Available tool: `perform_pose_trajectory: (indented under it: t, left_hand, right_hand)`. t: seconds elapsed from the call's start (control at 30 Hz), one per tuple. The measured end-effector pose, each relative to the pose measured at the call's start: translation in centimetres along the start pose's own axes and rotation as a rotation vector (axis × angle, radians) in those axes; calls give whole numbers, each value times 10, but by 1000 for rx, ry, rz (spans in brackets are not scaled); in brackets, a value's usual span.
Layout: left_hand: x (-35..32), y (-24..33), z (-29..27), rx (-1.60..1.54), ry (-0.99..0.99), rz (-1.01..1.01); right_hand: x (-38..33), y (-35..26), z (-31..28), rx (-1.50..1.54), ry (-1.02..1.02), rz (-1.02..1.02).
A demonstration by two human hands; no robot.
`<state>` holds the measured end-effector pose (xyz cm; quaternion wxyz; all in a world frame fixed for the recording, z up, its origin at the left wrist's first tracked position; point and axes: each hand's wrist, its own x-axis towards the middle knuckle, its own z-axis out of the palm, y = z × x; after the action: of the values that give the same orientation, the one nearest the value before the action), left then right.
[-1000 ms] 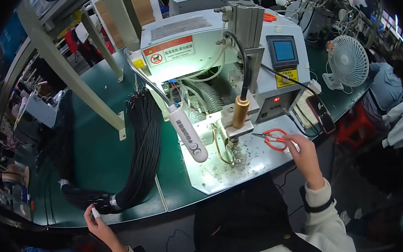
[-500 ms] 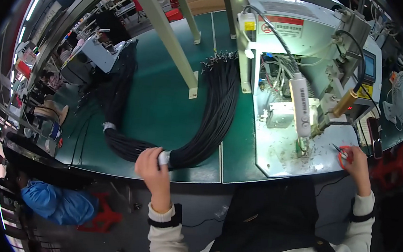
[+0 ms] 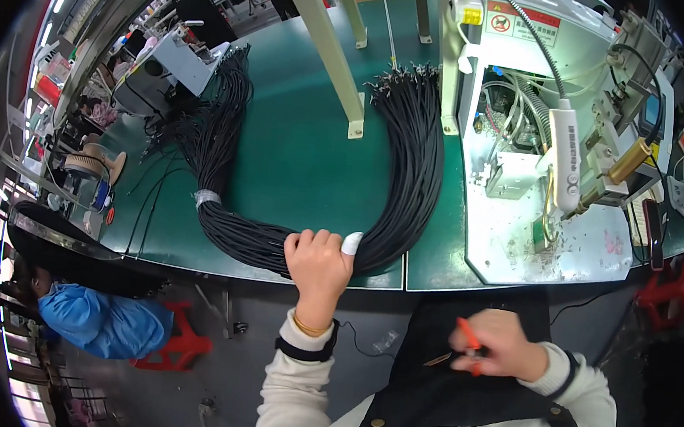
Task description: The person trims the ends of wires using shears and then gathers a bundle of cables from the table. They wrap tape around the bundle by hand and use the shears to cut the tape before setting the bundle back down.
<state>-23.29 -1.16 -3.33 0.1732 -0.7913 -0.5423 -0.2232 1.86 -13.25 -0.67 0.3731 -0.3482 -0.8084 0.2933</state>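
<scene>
Black cable bundle (image 3: 410, 171), green bench top (image 3: 299, 146), orange-handled scissors (image 3: 468, 344)

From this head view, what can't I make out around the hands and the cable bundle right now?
- Left hand: palm side against the cable bundle is hidden by the hand itself; whether it grips any strand is unclear.
- Right hand: the orange-handled tool is mostly covered by fingers; its tip cannot be seen.
- Cable ends: too small to tell the terminals.
</scene>
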Motion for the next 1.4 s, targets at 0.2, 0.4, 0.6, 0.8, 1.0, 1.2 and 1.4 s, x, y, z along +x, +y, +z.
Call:
perform_pose_trajectory:
  t: [0.2, 0.4, 0.6, 0.8, 1.0, 1.2, 1.4]
  left_hand:
    - [-49, 14, -17, -545, 550, -377]
    - [-102, 31, -2, -1361, 658, -1000]
    - [-115, 32, 11, -1762, 256, -1203]
    - [-98, 32, 6, -2022, 395, -1121]
    - [-108, 35, 6, -1875, 312, -1080]
    - [-111, 38, 13, -1843, 329, -1072]
    - [-111, 39, 13, -1925, 359, -1046]
  right_hand:
    - [95, 0, 30, -237, 67, -60]
    - [150, 22, 61, -532, 202, -260]
    - [143, 42, 77, -597, -167, -74]
    - [136, 28, 76, -348, -49, -76]
    - [121, -3, 43, -294, 177, -162]
    - [93, -23, 47, -800, -206, 93]
    - [93, -18, 52, -916, -325, 179]
